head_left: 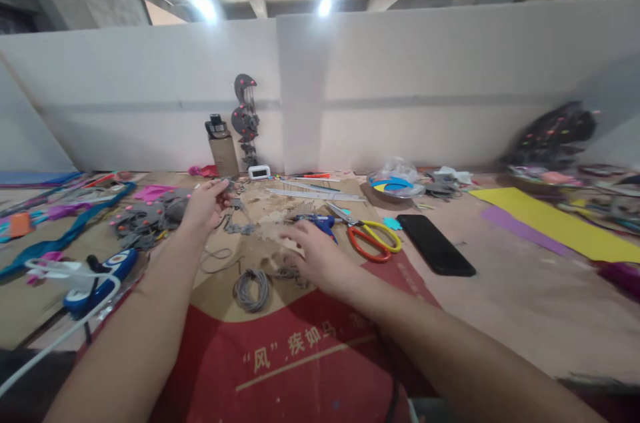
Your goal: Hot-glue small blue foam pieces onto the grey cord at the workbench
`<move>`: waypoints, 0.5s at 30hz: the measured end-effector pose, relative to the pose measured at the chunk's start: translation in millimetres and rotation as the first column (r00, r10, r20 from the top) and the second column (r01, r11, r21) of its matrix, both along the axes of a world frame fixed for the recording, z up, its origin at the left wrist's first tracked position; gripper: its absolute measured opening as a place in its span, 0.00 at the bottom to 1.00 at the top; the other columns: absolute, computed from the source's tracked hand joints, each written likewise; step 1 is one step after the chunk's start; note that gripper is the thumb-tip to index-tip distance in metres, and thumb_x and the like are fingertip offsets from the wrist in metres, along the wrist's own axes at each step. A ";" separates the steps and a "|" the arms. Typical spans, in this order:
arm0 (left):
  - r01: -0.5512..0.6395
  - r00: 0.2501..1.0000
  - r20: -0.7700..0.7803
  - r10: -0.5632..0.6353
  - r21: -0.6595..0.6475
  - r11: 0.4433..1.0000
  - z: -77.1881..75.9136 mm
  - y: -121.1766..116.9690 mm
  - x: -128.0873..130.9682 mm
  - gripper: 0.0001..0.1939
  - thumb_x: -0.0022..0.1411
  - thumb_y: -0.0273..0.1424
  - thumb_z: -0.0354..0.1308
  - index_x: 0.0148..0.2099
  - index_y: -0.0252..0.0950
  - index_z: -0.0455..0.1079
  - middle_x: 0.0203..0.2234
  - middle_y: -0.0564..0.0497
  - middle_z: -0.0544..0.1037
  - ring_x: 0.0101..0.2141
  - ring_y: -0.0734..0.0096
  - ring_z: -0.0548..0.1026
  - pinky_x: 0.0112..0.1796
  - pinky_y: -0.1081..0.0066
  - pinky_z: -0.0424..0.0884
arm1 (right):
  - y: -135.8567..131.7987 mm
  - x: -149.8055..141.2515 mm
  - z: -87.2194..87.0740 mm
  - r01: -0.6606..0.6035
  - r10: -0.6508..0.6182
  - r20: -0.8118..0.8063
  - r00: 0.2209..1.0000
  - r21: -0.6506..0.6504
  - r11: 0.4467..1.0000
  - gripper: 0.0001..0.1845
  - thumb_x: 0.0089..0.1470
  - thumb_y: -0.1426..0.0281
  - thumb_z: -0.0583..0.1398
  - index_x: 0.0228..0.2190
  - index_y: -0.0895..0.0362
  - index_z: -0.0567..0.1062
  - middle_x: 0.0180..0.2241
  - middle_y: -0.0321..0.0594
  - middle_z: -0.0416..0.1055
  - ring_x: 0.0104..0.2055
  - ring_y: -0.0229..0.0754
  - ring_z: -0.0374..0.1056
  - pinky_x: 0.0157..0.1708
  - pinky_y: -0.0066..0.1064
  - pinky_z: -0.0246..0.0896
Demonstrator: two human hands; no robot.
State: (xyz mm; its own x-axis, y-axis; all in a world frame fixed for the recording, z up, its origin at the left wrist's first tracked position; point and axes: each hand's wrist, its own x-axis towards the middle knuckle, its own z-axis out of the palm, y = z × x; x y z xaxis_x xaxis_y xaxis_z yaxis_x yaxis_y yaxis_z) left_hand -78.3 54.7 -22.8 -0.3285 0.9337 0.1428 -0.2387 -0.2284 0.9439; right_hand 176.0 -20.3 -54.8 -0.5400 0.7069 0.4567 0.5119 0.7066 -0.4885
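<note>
My left hand (207, 204) is raised over the left side of a cardboard sheet (225, 289), its fingertips pinched on a small grey piece (227, 184) whose kind is hard to make out. My right hand (315, 253) hovers low over the middle of the sheet, fingers curved and apart, with nothing visible in them. Just beyond it lies a blue glue gun (325, 225). A coil of grey cord (252, 290) and a smaller grey bundle (291, 274) lie close to that hand. Loose grey cord and scraps (240, 228) rest between the hands.
Scissors (373, 240) with red and yellow handles and a black phone (435, 244) lie to the right. A metal ruler (315, 195) crosses the back. At left are grey felt pieces (145, 219) and a blue-and-white object (103, 281) with a white cable. A bottle (223, 151) stands behind.
</note>
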 end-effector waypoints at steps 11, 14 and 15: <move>0.061 0.991 0.119 -0.068 0.066 0.996 18.7 1.4 -14.9 0.03 0.52 0.23 0.59 0.31 0.30 0.68 0.24 0.49 0.74 0.18 0.82 0.66 0.17 0.82 0.60 | 32.8 -72.8 37.3 -0.118 0.114 0.064 0.991 0.061 0.991 0.06 0.53 0.73 0.57 0.33 0.59 0.74 0.36 0.42 0.70 0.41 0.39 0.63 0.44 0.31 0.57; -0.008 0.995 0.099 0.001 0.062 0.998 2.0 -4.8 -33.7 0.05 0.49 0.24 0.60 0.30 0.31 0.67 0.23 0.51 0.74 0.17 0.84 0.64 0.17 0.82 0.58 | 48.3 -106.8 12.1 -0.099 0.085 0.229 0.970 0.048 0.994 0.09 0.53 0.70 0.58 0.37 0.59 0.74 0.40 0.45 0.70 0.44 0.42 0.63 0.46 0.32 0.57; -0.029 0.997 0.075 0.026 0.048 0.998 -4.3 -5.3 -38.9 0.06 0.49 0.24 0.61 0.30 0.31 0.66 0.23 0.52 0.74 0.16 0.84 0.63 0.16 0.82 0.57 | 53.7 -115.9 5.9 -0.062 0.050 0.283 0.958 0.035 0.997 0.11 0.53 0.68 0.58 0.39 0.58 0.74 0.41 0.45 0.70 0.45 0.42 0.63 0.46 0.32 0.57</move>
